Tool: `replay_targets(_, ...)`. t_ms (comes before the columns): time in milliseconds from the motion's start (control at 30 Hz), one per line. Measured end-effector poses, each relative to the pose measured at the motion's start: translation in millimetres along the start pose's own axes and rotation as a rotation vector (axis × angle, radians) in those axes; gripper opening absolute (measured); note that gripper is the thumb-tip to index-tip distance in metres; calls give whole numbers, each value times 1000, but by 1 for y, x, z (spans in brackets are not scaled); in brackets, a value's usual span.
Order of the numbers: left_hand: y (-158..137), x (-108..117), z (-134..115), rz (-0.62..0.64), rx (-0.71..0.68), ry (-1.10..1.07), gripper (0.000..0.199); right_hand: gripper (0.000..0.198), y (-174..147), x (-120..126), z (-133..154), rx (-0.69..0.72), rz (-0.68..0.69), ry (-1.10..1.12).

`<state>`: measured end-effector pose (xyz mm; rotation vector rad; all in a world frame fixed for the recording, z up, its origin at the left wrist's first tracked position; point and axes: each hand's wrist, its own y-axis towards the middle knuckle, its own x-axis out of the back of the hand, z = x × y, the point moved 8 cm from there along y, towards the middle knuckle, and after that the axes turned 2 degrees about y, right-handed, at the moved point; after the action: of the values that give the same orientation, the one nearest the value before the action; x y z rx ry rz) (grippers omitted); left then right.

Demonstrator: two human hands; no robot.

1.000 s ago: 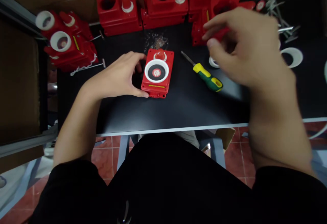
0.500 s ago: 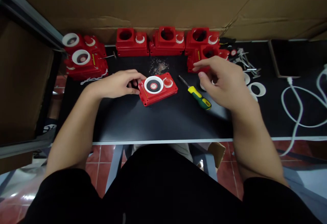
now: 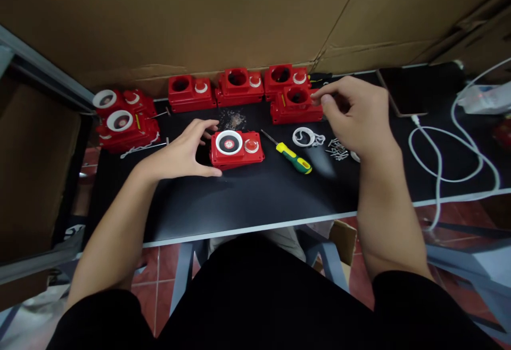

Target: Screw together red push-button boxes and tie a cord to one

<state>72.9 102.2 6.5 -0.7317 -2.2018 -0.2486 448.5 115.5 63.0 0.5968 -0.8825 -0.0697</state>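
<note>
A red plastic housing (image 3: 255, 158) with a white ring (image 3: 229, 142) around a dark disc and a small red knob lies on the black table. My left hand (image 3: 186, 150) is open at its left end, thumb and fingers spread, with a gap at the thumb. My right hand (image 3: 355, 113) reaches to the right end of another red housing (image 3: 295, 113) at the back. Its thumb and forefinger are nearly together; what they pinch, if anything, is hidden. Between the hands lies a green and yellow screwdriver (image 3: 295, 158), its tip towards the front housing.
More red housings (image 3: 191, 100) stand along the cardboard wall, others (image 3: 128, 132) at the left. A loose white ring (image 3: 303, 137) and several screws (image 3: 338, 149) lie near my right forearm. Debris (image 3: 232, 119) lies behind the front housing. A phone (image 3: 399, 92) with a white cable (image 3: 439, 166) sits right.
My left hand has opened from the front housing, which now lies straighter. My right hand has moved back and right to the rear housing, uncovering the white ring and screws. The view has shifted.
</note>
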Motion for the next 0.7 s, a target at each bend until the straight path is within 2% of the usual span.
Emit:
replay_targets(133, 1, -5, -15, -125, -54, -31, 123, 23, 0, -7, 0, -1, 48, 27)
replay_targets(267, -3, -9, -22, -166, -98, 15, 127, 23, -3, -15, 10, 19, 85, 39)
replay_targets(467, -9, -13, -32, -182, -131, 188, 138, 54, -18, -62, 46, 61, 386, 116)
replay_targets(567, -10, -14, -41, -225, -195, 226, 140, 70, -22, -81, 61, 76, 432, 97)
replay_targets(700, -10, -15, -44, -284, -235, 238, 135, 75, -24, -98, 68, 84, 496, 91)
